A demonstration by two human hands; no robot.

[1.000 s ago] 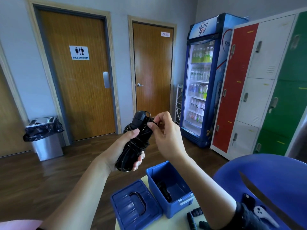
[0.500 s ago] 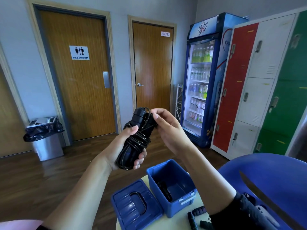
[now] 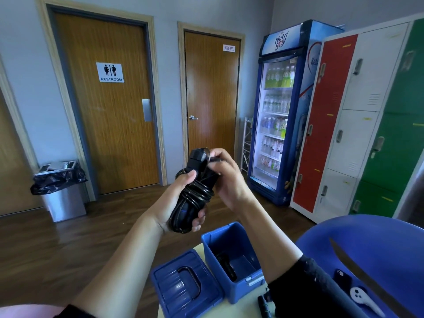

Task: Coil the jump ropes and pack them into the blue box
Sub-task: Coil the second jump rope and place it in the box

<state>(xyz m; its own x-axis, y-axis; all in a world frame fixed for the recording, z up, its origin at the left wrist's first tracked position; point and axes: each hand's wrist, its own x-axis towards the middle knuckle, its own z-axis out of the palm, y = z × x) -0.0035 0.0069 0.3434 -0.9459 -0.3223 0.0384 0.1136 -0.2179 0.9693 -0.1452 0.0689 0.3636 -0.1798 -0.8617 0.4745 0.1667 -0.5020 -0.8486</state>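
Note:
A black jump rope [image 3: 192, 198], wound into a tight bundle around its handles, is held up in front of me. My left hand [image 3: 176, 203] grips the bundle's lower half, thumb on top. My right hand [image 3: 227, 177] pinches the cord end near the top of the handles. Below stands the open blue box [image 3: 238, 285] on a pale table, with another black rope [image 3: 227, 267] lying inside it. The box's blue lid [image 3: 185, 288] lies flat to its left. Black handles of a further rope [image 3: 263, 305] show at the table's bottom edge.
A blue plastic chair [image 3: 367, 244] stands at the right with a phone [image 3: 341, 278] and a white object [image 3: 364, 299] on its seat. Farther off are a steel bin [image 3: 62, 191], two wooden doors, a drinks fridge [image 3: 282, 111] and coloured lockers [image 3: 367, 111].
Both hands have lifted the bundle slightly. My right hand has come round the handle tops with the cord end, and the wraps look tighter.

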